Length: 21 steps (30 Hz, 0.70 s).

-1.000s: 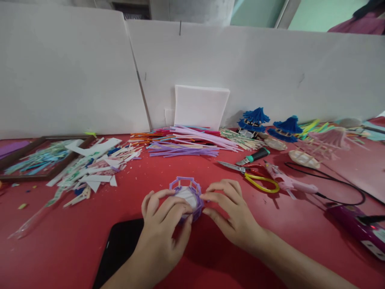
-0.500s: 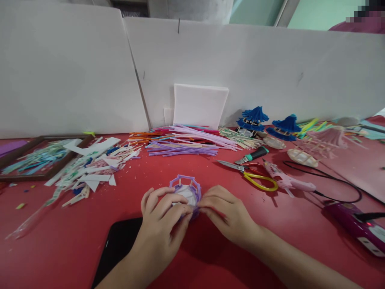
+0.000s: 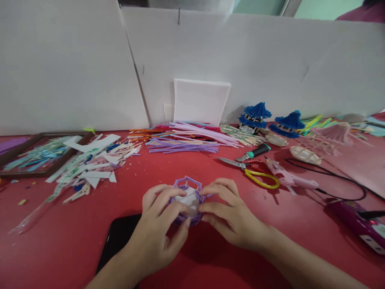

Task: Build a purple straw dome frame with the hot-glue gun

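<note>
A small round purple straw frame [image 3: 188,193] with a white centre rests on the red table [image 3: 60,249] near the front middle. My left hand [image 3: 159,226] curls around its left side, fingers bent onto the rim. From the right, my right hand [image 3: 228,214] pinches the frame's rim with fingertips and thumb. Both hands grip the frame, and their fingers hide its near half.
A black phone [image 3: 118,245] lies under my left wrist. Coloured straws [image 3: 183,140] are piled behind. Yellow-handled scissors [image 3: 252,172], a green-handled knife [image 3: 255,151], a pink glue gun [image 3: 290,180] with black cord and blue tasselled models [image 3: 257,114] lie right. Paper scraps [image 3: 90,164] and a wooden tray [image 3: 36,154] sit left. White boards [image 3: 240,60] close the back.
My right hand's fingers have shifted up onto the frame's right rim, and the frame has tilted and turned slightly between both hands. The view has dropped a little.
</note>
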{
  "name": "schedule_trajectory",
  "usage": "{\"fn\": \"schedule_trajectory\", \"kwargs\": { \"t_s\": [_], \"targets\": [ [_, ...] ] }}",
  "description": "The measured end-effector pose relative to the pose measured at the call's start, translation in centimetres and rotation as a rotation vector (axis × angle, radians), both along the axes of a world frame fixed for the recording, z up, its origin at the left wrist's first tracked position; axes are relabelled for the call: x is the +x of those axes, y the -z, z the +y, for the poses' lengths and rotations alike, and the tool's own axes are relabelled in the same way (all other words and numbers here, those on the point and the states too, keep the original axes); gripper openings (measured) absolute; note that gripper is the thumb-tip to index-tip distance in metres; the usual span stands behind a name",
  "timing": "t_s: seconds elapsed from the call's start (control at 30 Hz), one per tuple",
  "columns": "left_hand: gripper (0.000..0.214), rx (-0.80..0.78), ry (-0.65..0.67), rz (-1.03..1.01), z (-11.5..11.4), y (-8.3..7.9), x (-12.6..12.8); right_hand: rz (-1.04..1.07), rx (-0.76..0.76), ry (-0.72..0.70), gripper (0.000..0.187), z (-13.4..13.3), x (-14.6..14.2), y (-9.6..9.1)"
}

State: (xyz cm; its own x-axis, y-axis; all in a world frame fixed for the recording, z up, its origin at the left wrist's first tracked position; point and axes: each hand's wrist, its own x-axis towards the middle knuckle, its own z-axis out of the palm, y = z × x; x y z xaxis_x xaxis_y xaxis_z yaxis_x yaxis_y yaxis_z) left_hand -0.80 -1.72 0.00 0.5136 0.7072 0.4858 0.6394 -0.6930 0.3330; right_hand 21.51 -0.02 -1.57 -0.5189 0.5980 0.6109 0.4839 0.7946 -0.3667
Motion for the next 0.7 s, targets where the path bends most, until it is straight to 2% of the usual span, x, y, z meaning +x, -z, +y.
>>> {"fn": "schedule_trajectory", "kwargs": {
  "t_s": [0.17, 0.33, 0.5, 0.63, 0.7],
  "targets": [
    [0.017, 0.021, -0.002, 0.017, 0.2, 0.1, 0.0, 0.001, -0.011, -0.019, 0.01, -0.3, -0.2, 0.0],
    [0.019, 0.018, 0.02, 0.038, 0.1, 0.1, -0.1, 0.03, -0.012, -0.03, 0.016, -0.5, -0.6, 0.2],
    [0.021, 0.017, -0.002, 0.006, 0.1, 0.0, -0.1, -0.01, -0.032, -0.054, 0.01, -0.1, 0.3, -0.5],
    [0.023, -0.071, -0.013, -0.028, 0.0, 0.1, -0.4, 0.009, 0.007, 0.037, 0.017, 0.8, 2.1, -1.5],
    [0.036, -0.141, -0.037, -0.104, 0.0, 0.5, -0.5, 0.033, 0.007, 0.086, 0.016, 1.2, 2.7, -1.7]
  ]
}}
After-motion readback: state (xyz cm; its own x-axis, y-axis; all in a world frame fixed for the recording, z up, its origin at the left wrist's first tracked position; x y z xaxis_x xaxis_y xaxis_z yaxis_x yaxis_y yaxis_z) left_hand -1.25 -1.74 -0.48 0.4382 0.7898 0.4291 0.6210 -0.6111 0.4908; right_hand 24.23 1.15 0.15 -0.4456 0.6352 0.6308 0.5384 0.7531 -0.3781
